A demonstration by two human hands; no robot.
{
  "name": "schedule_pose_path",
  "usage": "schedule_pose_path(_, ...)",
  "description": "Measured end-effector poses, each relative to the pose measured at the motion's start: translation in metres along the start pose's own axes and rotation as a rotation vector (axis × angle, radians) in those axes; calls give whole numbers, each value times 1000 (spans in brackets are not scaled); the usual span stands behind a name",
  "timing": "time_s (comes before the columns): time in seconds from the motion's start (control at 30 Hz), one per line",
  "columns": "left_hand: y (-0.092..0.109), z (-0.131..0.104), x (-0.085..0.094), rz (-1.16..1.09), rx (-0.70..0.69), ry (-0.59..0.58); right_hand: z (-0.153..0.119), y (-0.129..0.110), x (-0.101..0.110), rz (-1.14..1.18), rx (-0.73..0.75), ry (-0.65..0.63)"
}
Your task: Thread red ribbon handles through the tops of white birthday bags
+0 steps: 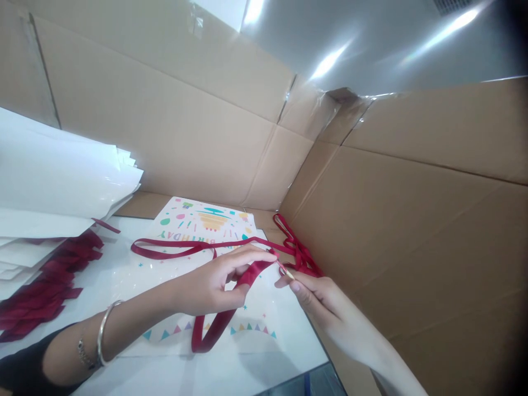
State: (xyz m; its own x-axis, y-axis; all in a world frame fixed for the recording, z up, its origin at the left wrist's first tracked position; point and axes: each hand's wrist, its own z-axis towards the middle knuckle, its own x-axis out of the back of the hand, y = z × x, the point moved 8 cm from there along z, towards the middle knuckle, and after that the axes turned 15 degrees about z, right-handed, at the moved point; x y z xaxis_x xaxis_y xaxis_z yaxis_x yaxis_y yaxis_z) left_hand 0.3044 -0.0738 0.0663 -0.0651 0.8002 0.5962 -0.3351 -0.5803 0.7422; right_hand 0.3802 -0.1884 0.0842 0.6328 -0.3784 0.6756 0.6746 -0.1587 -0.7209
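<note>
A dark red ribbon (225, 324) is pinched in my left hand (220, 280), its loop hanging down over a white birthday-print sheet (198, 308). In my right hand (319, 294) is a slim, pale yellow-tipped stick-like tool (286, 270); its exact kind is too small to make out. The tool's thin end meets the ribbon at my left fingertips. More of the same ribbon runs across the sheet behind my hands, into a loose tangle (303, 256) beside the right cardboard wall.
At the left lies a stack of white sheets or bags (53, 176), with many dark red ribbon ends (49, 280) sticking out. Tall cardboard walls (185, 121) enclose the white table (165, 374) at the back and right. A dark glossy item (319, 382) shows at the front edge.
</note>
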Motion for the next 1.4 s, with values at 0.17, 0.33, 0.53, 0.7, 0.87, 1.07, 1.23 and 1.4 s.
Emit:
schedule_pose_path(0.17,3,2,3,-6,-1,31,0,7,-16,91,-78,-121)
schedule_pose_path(0.33,-8,5,5,9,71,84,0,10,-22,55,-100,-126)
schedule_pose_path(0.53,-19,6,10,-18,128,253,0,1,-26,-102,-17,-87)
schedule_pose_path(0.7,-23,4,25,54,212,399,-4,-12,-33,-180,97,-65)
schedule_pose_path(0.87,-34,6,21,96,259,344,-9,-24,-32,-121,160,-73)
schedule_pose_path(1.07,-31,6,18,39,193,363,-13,-23,-28,-87,164,-13)
schedule_pose_path(1.23,-12,-4,31,-24,69,534,-13,-18,-29,-58,178,27)
schedule_pose_path(1.4,7,-6,24,-1,-107,470,-8,-15,-41,-2,148,-46)
